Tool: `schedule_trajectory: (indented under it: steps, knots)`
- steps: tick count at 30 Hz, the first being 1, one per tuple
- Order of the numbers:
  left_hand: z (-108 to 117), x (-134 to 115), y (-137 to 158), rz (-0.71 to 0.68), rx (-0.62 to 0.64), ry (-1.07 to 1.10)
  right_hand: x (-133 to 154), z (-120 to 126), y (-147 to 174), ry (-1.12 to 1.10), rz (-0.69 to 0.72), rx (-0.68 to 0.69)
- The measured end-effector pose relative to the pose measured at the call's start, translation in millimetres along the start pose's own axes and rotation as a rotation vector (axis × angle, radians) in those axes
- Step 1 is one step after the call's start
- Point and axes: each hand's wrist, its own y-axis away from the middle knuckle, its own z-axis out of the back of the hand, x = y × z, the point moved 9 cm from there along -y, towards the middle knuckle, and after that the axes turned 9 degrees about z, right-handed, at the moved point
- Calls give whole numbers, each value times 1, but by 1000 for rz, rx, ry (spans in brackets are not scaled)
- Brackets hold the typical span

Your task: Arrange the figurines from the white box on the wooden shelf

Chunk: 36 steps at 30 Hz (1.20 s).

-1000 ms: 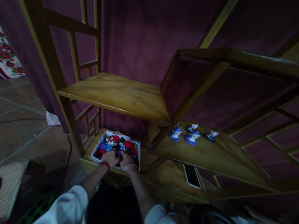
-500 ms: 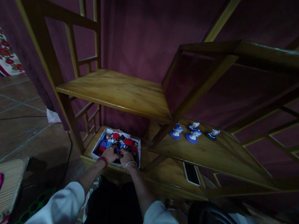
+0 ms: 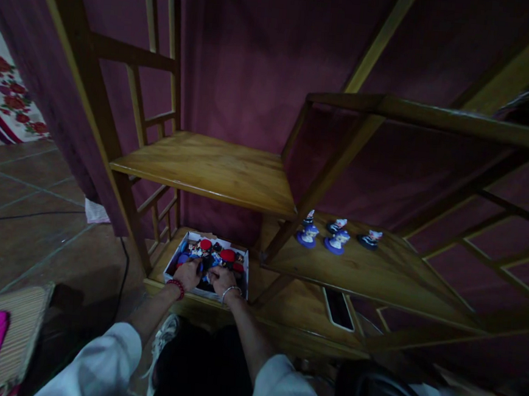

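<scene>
Both my hands are inside a shallow white cardboard box (image 3: 245, 282) on the lowest shelf at the left. Packed in it are several small figurines (image 3: 227, 255) with red, blue and black parts. My left hand (image 3: 188, 273), with a red bead bracelet, is closed on a small dark-blue figurine (image 3: 201, 267) at the box's left side. My right hand (image 3: 222, 279), with a pale bracelet, is beside it, over the middle of the box. Its fingers are curled down among the figurines, and whatever is in them is too small and dark to make out.
A wooden shelf board (image 3: 212, 163) overhangs the box. On the right-hand shelf stand several figurines (image 3: 337, 241) on round bases. Below them lies a phone (image 3: 339, 309). A slanted wooden post (image 3: 283, 242) separates the two sections. A black rounded object (image 3: 369, 383) is at lower right.
My hands have drawn slightly apart inside the box, the left one shifting a little to the left. The camera view has tilted slightly.
</scene>
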Motion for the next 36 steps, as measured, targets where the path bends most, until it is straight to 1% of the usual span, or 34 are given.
schedule_trajectory:
  steps: [5,10,17,21,26,31,36]
  knots:
    - [10,21,-6,9,-21,-49,4,-12,-5,-8,-26,35]
    - [9,37,-10,47,-16,-73,14,-21,-8,3,-13,88]
    - [7,35,-8,88,-45,-76,21,-25,-13,26,-5,129]
    - [4,34,-10,86,-23,-87,21,-30,-16,26,-4,141]
    - [2,34,-10,97,17,-119,18,-31,-17,45,-19,117]
    - [3,31,-8,91,17,-112,19,-27,-16,41,-9,80]
    - [1,29,-8,55,34,-119,15,-28,-16,47,-34,102]
